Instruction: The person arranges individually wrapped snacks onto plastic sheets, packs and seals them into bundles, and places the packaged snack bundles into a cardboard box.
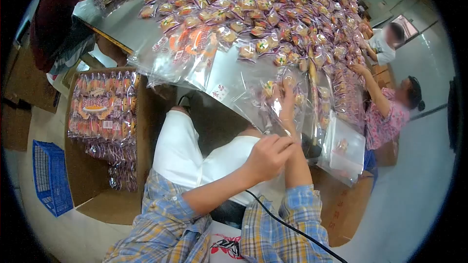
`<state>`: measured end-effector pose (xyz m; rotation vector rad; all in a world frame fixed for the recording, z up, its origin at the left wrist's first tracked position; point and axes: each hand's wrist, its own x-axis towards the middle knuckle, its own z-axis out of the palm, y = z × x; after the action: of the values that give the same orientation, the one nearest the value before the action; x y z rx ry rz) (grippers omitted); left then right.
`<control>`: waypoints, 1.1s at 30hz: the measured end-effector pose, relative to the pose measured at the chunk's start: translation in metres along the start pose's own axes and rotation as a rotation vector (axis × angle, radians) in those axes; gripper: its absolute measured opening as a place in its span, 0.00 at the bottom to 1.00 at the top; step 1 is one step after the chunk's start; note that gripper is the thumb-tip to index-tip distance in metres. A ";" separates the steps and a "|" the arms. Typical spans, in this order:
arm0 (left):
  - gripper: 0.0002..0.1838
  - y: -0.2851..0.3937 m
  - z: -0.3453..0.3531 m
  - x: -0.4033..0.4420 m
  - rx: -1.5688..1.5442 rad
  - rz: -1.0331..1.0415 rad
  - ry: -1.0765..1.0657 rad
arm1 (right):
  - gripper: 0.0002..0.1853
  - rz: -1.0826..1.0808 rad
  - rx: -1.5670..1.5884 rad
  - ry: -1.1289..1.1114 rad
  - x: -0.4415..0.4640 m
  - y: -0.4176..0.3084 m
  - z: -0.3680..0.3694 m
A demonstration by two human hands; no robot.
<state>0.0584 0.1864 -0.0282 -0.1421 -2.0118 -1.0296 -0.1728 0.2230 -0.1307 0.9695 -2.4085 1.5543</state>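
My right hand (286,103) reaches into a clear plastic bag (253,98) at the table's near edge, fingers stretched forward against small wrapped snacks (269,88) inside it. Plastic film partly covers those fingers, so their exact contact is hard to see. My left hand (273,156) is closed in a pinch beside my right wrist, on the bag's open end. Many individually wrapped snacks (263,5) with purple-edged wrappers are heaped over the table beyond my hands. Printed clear bags (187,51) lie flat to the left of the bag.
On the left, a cardboard box (141,136) holds packed bags of snacks, with a blue crate (51,178) beside it. More clear bags (343,146) hang at right above another carton (343,209). Co-workers sit at right; another person stands at upper left. A black cable (287,224) crosses my lap.
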 end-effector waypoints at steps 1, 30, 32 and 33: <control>0.21 -0.002 -0.006 -0.001 0.038 0.006 0.003 | 0.19 -0.025 0.046 0.024 0.001 -0.008 -0.003; 0.23 0.000 -0.028 -0.033 -0.217 -0.126 -0.093 | 0.40 -0.442 -0.713 -0.639 -0.002 -0.120 0.048; 0.23 0.007 -0.028 -0.035 -0.254 -0.140 -0.103 | 0.40 -0.277 -0.432 -0.633 0.009 -0.087 0.058; 0.23 0.007 -0.028 -0.037 -0.241 -0.141 -0.096 | 0.39 -0.217 -0.313 -0.588 0.012 -0.094 0.057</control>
<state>0.1030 0.1803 -0.0430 -0.1824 -1.9998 -1.3782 -0.1157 0.1438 -0.0796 1.7244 -2.6592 0.8604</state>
